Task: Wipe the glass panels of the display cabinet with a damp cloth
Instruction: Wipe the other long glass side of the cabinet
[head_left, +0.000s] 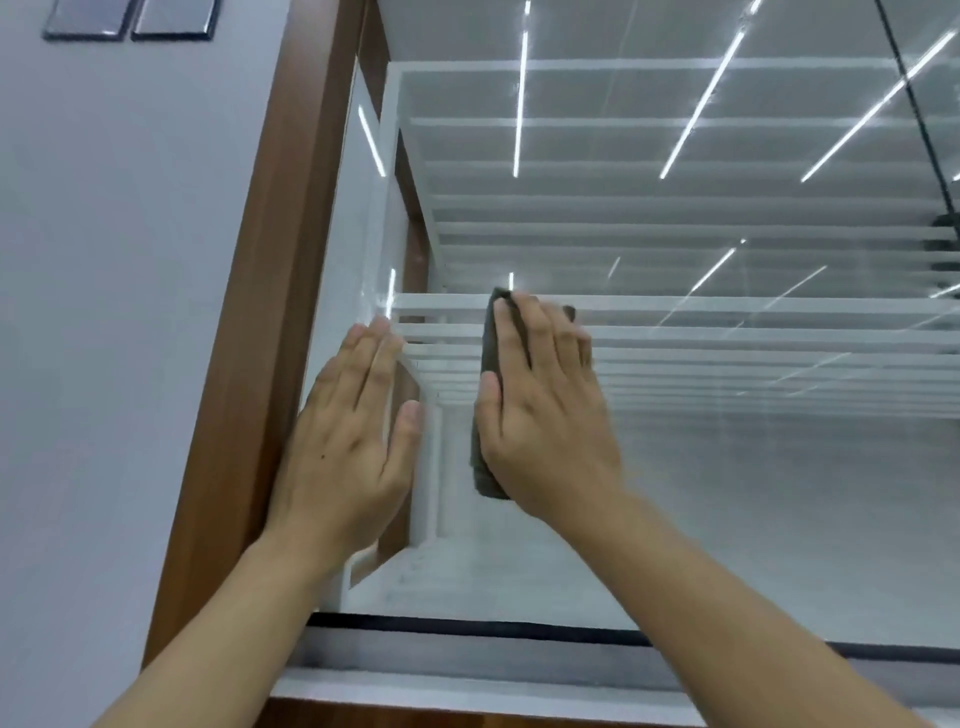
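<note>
A large glass panel (727, 467) of the display cabinet fills the middle and right of the view, with white shelves and light strips showing through and reflected in it. My right hand (545, 410) lies flat with straight fingers and presses a folded dark grey cloth (485, 364) against the glass near the panel's left side. The cloth shows along the hand's left edge and past the fingertips. My left hand (353, 441) rests flat and open on the glass by the left edge, beside the wooden frame.
A brown wooden frame (270, 312) runs up the cabinet's left side, with a pale grey wall (104, 312) beyond it. A black strip (467, 626) borders the panel's bottom edge above a grey ledge. Two dark plates (130, 21) hang on the wall at top left.
</note>
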